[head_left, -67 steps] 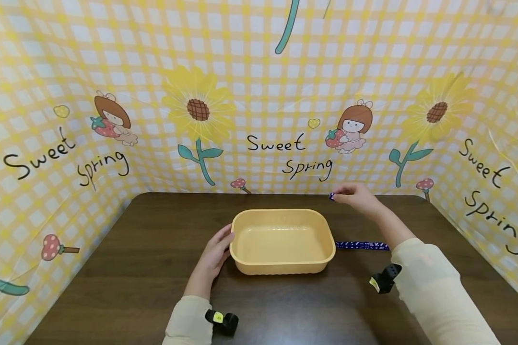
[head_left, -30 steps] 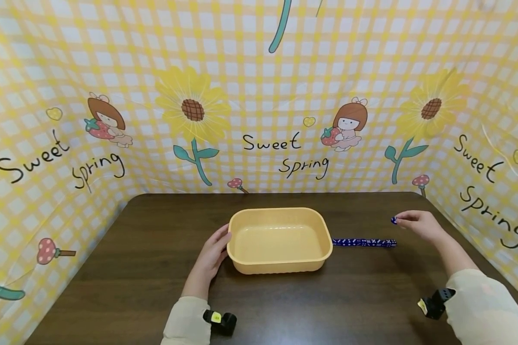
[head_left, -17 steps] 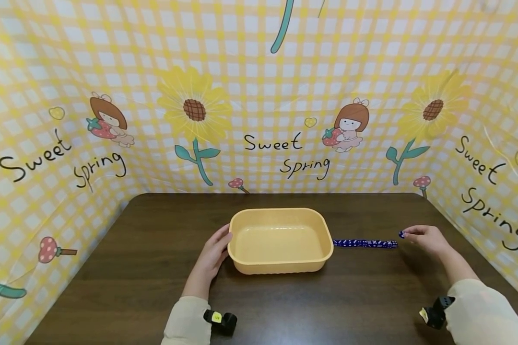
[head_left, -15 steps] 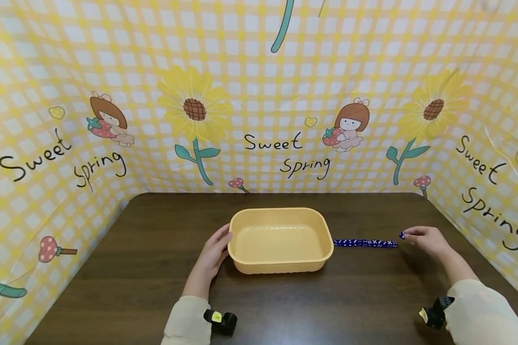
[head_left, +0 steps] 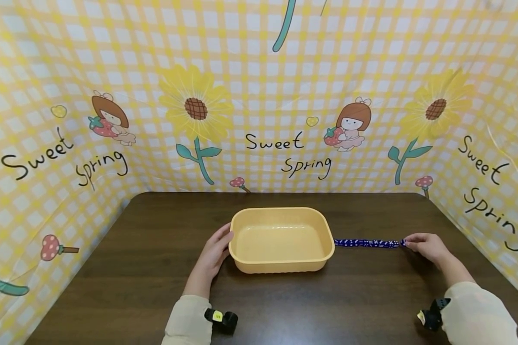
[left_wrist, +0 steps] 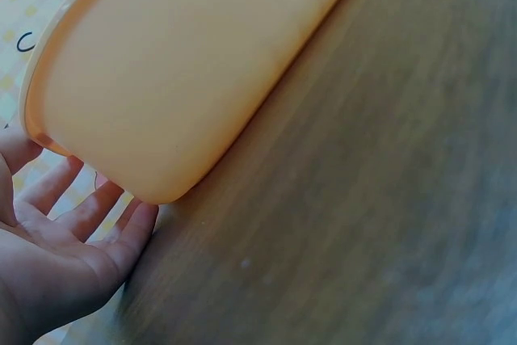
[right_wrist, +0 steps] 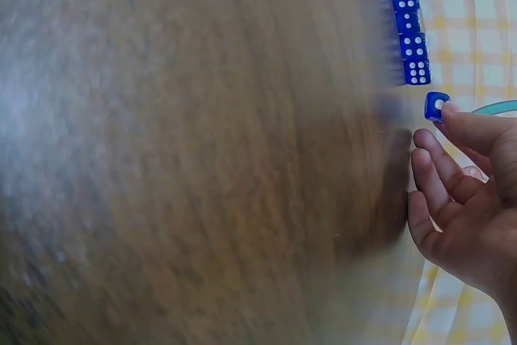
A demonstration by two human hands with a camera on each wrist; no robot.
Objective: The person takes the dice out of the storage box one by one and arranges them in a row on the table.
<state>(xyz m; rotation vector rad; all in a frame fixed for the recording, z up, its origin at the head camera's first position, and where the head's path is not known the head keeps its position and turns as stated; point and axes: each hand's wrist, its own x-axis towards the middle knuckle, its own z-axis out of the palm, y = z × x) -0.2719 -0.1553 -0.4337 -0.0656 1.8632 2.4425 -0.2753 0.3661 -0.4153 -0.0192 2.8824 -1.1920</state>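
A yellow plastic tub [head_left: 282, 267] stands on the table with nothing inside that I can see. At its left end my left hand [head_left: 213, 251] holds it, the fingers [left_wrist: 89, 212] against the outer wall and the thumb near the rim. A straight row of blue dice [head_left: 364, 243] with white pips runs right from behind the tub's right end. My right hand [head_left: 429, 247] pinches one blue die [right_wrist: 437, 106] between thumb and finger at the row's right end. In the right wrist view a small gap separates this die from the last die of the row.
Everything stands on a dark brown wooden table [head_left: 285, 311]. A yellow checked cloth [head_left: 259, 96] printed with flowers encloses the table at the back and sides. Each sleeve carries a small black wrist camera [head_left: 222, 321].
My right hand has carried the die from behind the tub out to the right, then down toward the row's right end. My left hand has stayed at the tub.
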